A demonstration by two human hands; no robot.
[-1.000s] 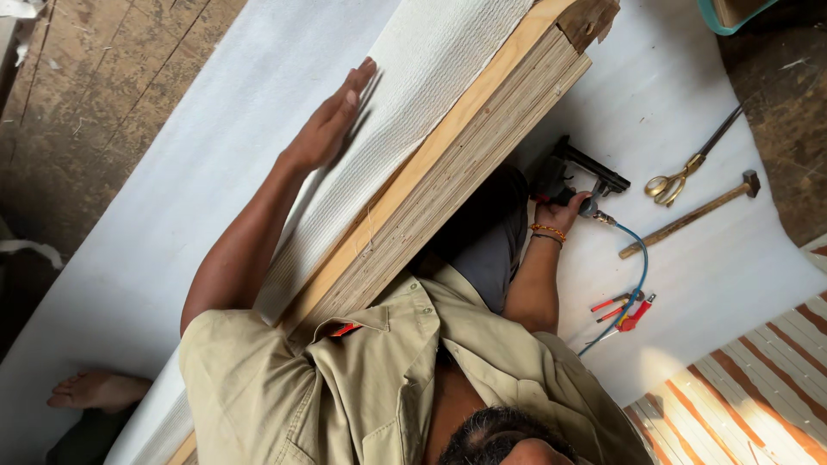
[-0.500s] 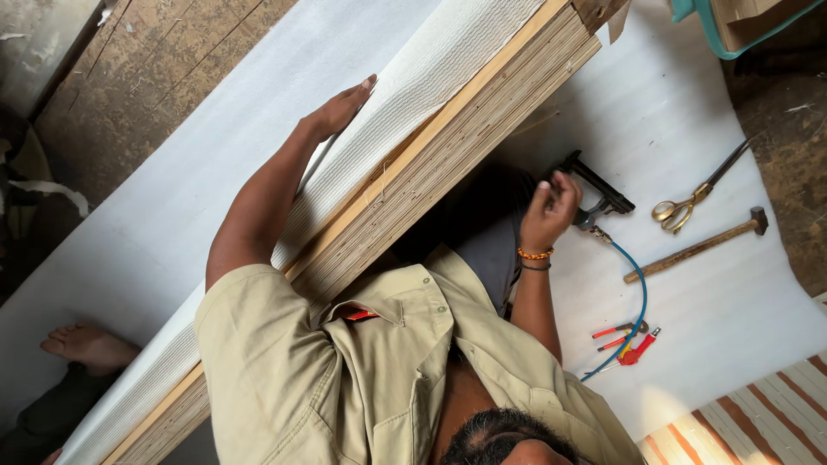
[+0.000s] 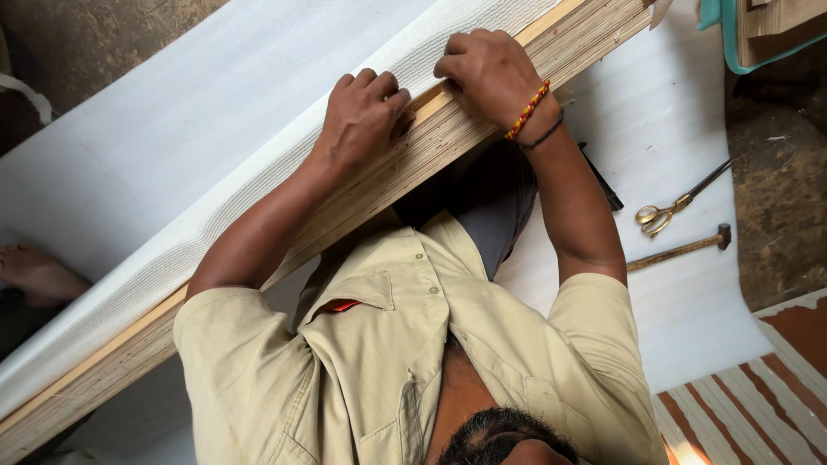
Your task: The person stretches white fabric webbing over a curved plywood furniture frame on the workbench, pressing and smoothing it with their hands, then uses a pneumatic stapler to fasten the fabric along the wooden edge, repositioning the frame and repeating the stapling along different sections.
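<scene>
A thick layered plywood board (image 3: 370, 202) stands on edge and runs diagonally from lower left to upper right. A white textured sheet (image 3: 258, 194) lies over its far face up to the pale top edge. My left hand (image 3: 362, 116) has its fingers curled on the sheet's edge at the top of the board. Close to its right, my right hand (image 3: 487, 73), with a beaded bracelet on the wrist, pinches the same edge. The two hands almost touch.
White foam sheeting (image 3: 672, 129) covers the floor. On it to the right lie brass-handled scissors (image 3: 659, 213) and a hammer (image 3: 680, 250); a black tool (image 3: 603, 185) shows partly behind my right forearm. Someone's bare foot (image 3: 34, 271) rests at the left. A striped mat (image 3: 741, 405) lies at lower right.
My right hand left the black tool on the floor and came up to the board's top edge. My left hand, earlier flat on the sheet, now curls on its edge.
</scene>
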